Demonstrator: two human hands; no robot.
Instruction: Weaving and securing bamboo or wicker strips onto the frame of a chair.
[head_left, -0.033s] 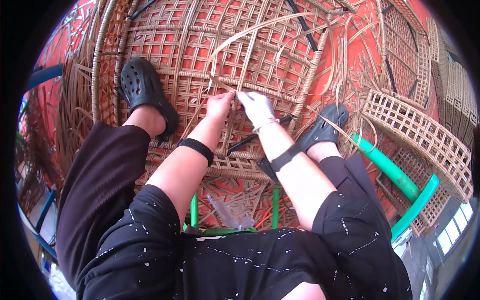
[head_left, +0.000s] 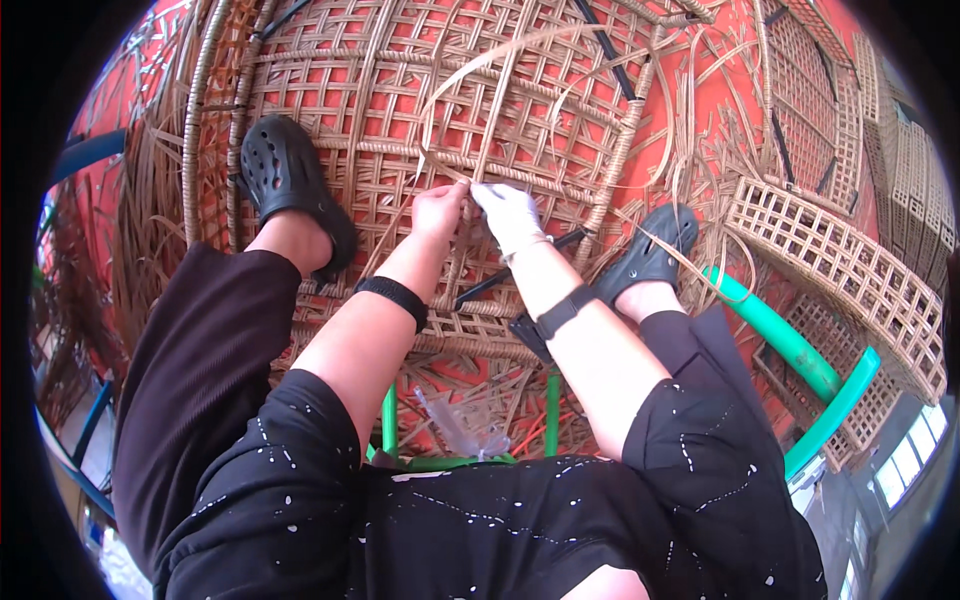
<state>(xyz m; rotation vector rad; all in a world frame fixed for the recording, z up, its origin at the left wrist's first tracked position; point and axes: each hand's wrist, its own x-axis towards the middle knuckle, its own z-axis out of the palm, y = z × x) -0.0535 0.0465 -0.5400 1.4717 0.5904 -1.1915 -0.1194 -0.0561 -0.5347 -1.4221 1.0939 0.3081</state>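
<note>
A large woven rattan panel, with wrapped ribs and an open lattice, lies in front of me. My left hand is bare and closed, pinching a flat pale rattan strip against one of the ribs. Close beside it, my right hand, in a white glove, is also closed on the strip, its fingertips nearly touching the left ones. From the hands the strip arcs up and over to the right. The exact grip is partly hidden behind my fingers.
Dark clogs on my feet rest on and beside the panel. Strip scraps litter the red floor. At right stand a lattice piece and green tubular legs. A clear plastic bag lies below the panel.
My right hand has shifted very slightly up and to the left. The strip's arc has moved a little; my left hand stays in place.
</note>
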